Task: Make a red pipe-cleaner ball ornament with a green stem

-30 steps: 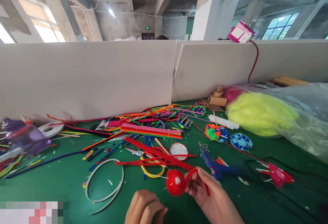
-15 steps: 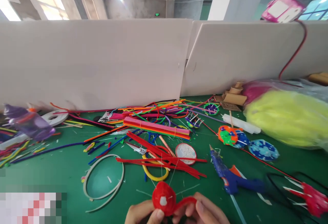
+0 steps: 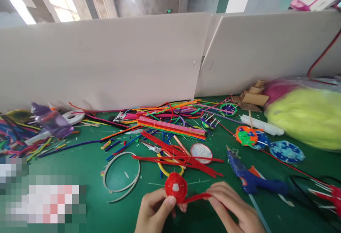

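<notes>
My left hand pinches a round red disc wound from fuzzy pipe cleaner, with a whitish patch at its centre. Thin pale spokes stick out around the disc. From its lower right edge runs a loose red pipe cleaner tail. My right hand grips the end of that tail between thumb and fingers, holding it out to the right. Just beyond the disc lie loose red pipe cleaners, yellow-handled scissors and a small dish of white beads.
A blue glue gun lies to the right, near finished pipe cleaner discs. A pale coiled strip is on the left. Bundled pipe cleaners spread before a white partition. A bag of yellow-green material stands at the right.
My right hand has drawn away to the right, and the red tail is now longer and straighter. The disc sits slightly higher in view. The camera has turned a little left.
</notes>
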